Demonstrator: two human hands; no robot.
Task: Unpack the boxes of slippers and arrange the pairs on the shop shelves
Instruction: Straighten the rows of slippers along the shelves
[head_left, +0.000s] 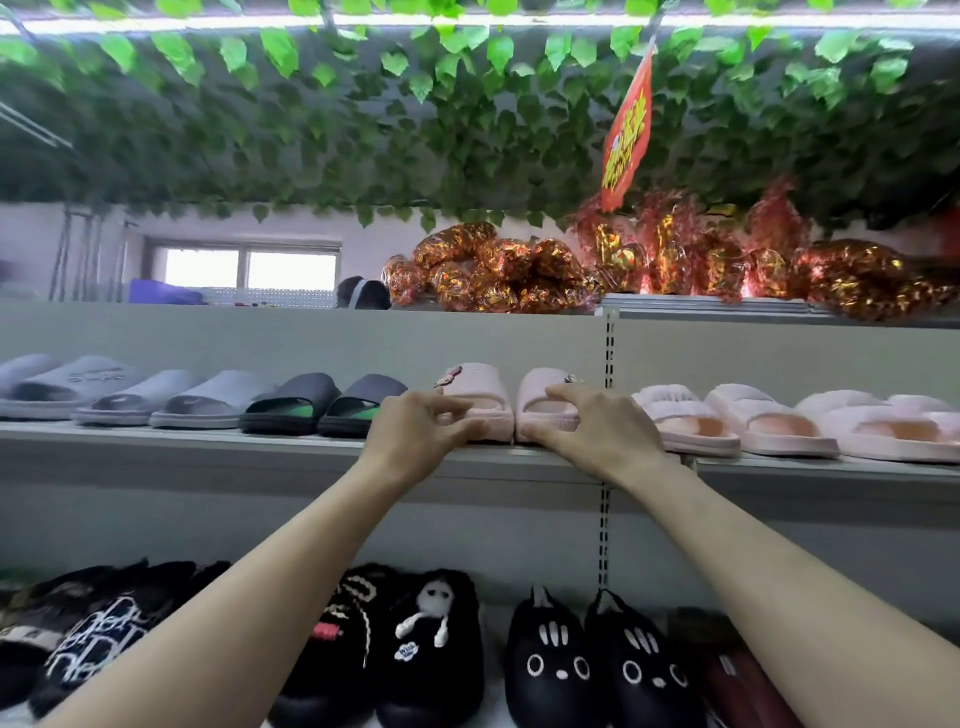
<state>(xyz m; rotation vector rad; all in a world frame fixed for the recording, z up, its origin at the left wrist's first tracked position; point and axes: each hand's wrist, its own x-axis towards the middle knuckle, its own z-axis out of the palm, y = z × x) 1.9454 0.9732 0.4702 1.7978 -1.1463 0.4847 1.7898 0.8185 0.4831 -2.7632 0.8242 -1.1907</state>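
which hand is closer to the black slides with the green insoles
Left. The left hand is at the pink slipper right beside the black slides; the right hand is one slipper farther away.

The grey upper shelf (561, 460) carries a row of slippers: grey slides (67, 384) at the left, a black pair with green insoles (322, 405), then pink pairs (727, 421) running to the right. The lower shelf (498, 701) holds black plush slippers (587, 660), some with cat faces.
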